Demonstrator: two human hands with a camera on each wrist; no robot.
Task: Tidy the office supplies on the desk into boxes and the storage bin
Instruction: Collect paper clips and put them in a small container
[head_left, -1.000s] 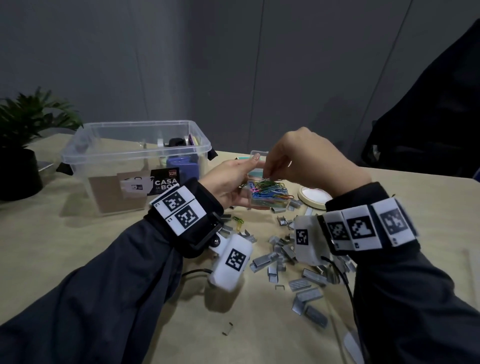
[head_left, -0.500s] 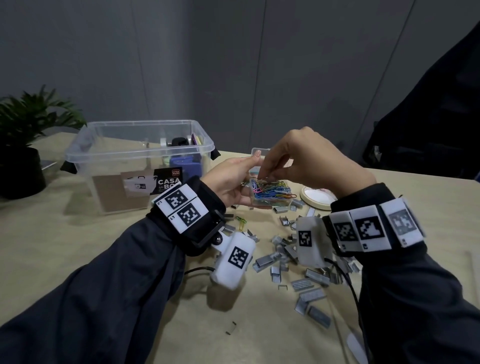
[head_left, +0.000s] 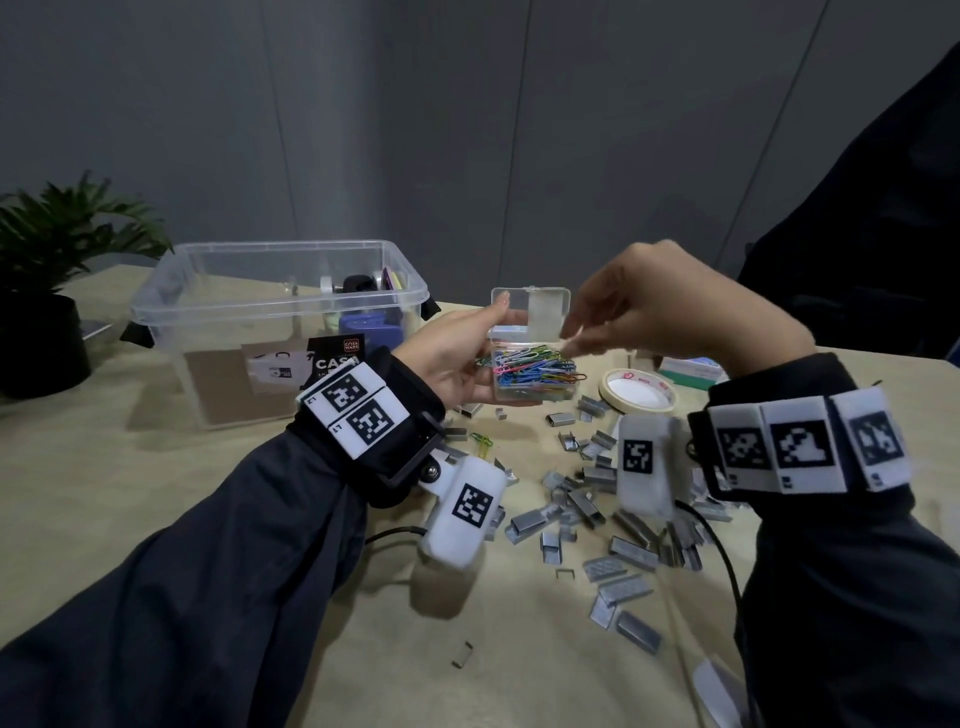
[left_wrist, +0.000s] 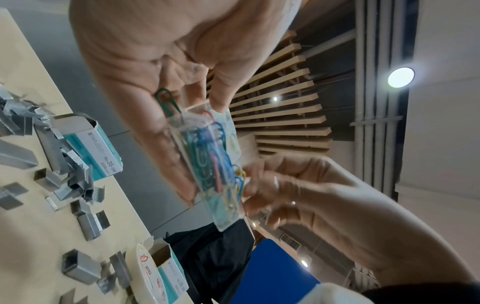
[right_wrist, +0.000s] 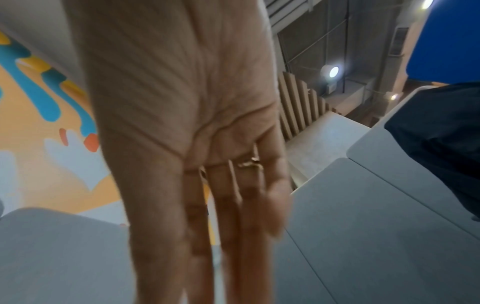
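Note:
My left hand (head_left: 454, 356) holds a small clear box (head_left: 535, 387) heaped with coloured paper clips above the desk; its hinged lid (head_left: 530, 312) stands upright. In the left wrist view the fingers (left_wrist: 166, 156) wrap the box (left_wrist: 215, 164), and a green clip (left_wrist: 166, 100) lies against the palm. My right hand (head_left: 649, 306) is just right of the box, its fingertips (head_left: 571, 340) at the rim beside the clips. The right wrist view, blurred, shows its fingers (right_wrist: 197, 226) straight and holding nothing. Several loose staple strips (head_left: 571, 499) and a yellow-green clip (head_left: 483, 441) lie on the desk below.
A clear storage bin (head_left: 208, 312) with items inside stands at the back left. A tape roll (head_left: 639, 392) and an open staples box (head_left: 691, 371) sit behind the staples. A potted plant (head_left: 47, 291) is far left. A lone staple (head_left: 462, 653) lies near the front.
My right hand has lifted off the clips and drawn back to the right, uncovering the upright lid. The left hand has raised the box slightly.

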